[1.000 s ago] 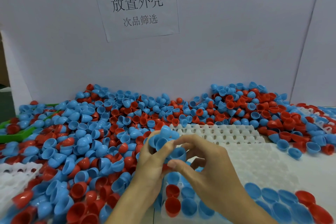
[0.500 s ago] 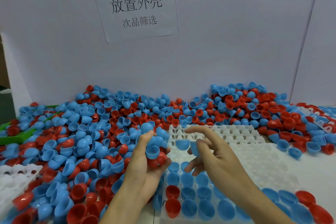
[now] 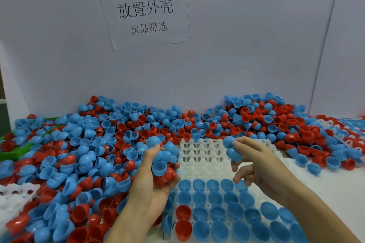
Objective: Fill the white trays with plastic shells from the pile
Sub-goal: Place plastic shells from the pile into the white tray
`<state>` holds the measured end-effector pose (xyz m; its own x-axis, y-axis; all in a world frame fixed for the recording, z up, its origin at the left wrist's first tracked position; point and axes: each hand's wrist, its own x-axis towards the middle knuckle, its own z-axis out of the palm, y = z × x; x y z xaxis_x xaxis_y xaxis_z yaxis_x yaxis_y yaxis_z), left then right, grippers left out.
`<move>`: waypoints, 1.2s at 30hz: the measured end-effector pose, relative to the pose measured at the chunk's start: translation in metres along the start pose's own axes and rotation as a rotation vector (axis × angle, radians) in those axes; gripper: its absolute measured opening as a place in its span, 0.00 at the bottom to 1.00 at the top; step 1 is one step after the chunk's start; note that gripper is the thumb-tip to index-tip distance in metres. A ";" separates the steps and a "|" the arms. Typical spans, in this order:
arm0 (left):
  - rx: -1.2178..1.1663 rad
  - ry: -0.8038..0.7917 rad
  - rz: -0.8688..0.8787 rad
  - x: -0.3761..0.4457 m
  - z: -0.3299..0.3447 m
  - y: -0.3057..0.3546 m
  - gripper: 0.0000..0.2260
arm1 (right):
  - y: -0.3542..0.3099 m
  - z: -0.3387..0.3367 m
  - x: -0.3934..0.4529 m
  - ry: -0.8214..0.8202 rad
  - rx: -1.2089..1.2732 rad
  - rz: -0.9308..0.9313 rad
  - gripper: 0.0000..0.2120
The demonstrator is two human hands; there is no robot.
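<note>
two hands hold shells over a part-filled white tray beside a big pile.

the left hand is cupped palm-up at the tray's left edge, fingers curled round a handful of shells, mostly blue with a few red ones low in the palm. the right hand hovers above the white tray, its thumb and forefinger pinching two blue shells while the other fingers hang loosely curled below. the tray's near rows hold blue shells open side up, with two red ones at the left; its far rows show bare pockets. the pile of shells, red and blue, spreads along the white wall behind the tray and to its left. a paper sign with printed characters hangs on the wall, and a green tray lies half buried at far left.
</note>
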<state>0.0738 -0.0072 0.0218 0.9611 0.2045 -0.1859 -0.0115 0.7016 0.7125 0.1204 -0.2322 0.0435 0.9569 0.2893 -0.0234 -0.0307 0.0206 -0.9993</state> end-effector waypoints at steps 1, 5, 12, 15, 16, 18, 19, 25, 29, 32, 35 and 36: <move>0.000 0.001 0.001 0.000 0.000 0.000 0.20 | 0.000 -0.001 0.001 -0.011 0.054 0.010 0.11; -0.002 -0.001 0.009 0.000 -0.001 0.000 0.20 | 0.001 -0.004 0.006 0.009 0.281 0.064 0.19; 0.010 -0.003 0.012 0.000 -0.001 0.001 0.14 | -0.002 -0.018 0.006 0.110 0.300 0.028 0.11; 0.011 -0.007 0.015 -0.001 0.000 0.001 0.14 | -0.004 -0.027 0.003 0.195 0.072 -0.050 0.09; 0.009 -0.007 0.016 -0.001 0.000 0.001 0.16 | -0.004 -0.030 0.003 0.235 -0.044 -0.076 0.09; 0.006 -0.007 0.020 -0.001 0.000 0.001 0.19 | -0.003 -0.037 0.002 0.292 -0.326 -0.117 0.08; 0.010 -0.006 0.023 -0.001 0.000 0.001 0.19 | -0.003 -0.041 0.001 0.299 -0.473 -0.133 0.07; 0.018 -0.013 0.024 -0.001 0.001 0.001 0.13 | -0.001 -0.057 -0.001 0.124 -1.129 -0.047 0.04; 0.011 -0.009 0.020 -0.002 0.001 0.001 0.19 | 0.001 -0.053 -0.002 0.016 -1.296 0.069 0.09; 0.013 -0.011 0.018 -0.002 0.000 0.002 0.11 | 0.006 -0.045 -0.002 -0.064 -1.336 0.143 0.09; 0.016 -0.011 0.013 -0.003 0.001 0.002 0.07 | 0.010 -0.042 -0.001 -0.046 -1.366 0.134 0.09; 0.014 -0.015 0.011 -0.003 0.001 0.002 0.07 | 0.010 -0.042 -0.001 -0.046 -1.362 0.135 0.09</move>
<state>0.0713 -0.0075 0.0241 0.9650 0.2015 -0.1677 -0.0182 0.6897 0.7239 0.1311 -0.2729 0.0320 0.9579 0.2460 -0.1481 0.2091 -0.9512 -0.2271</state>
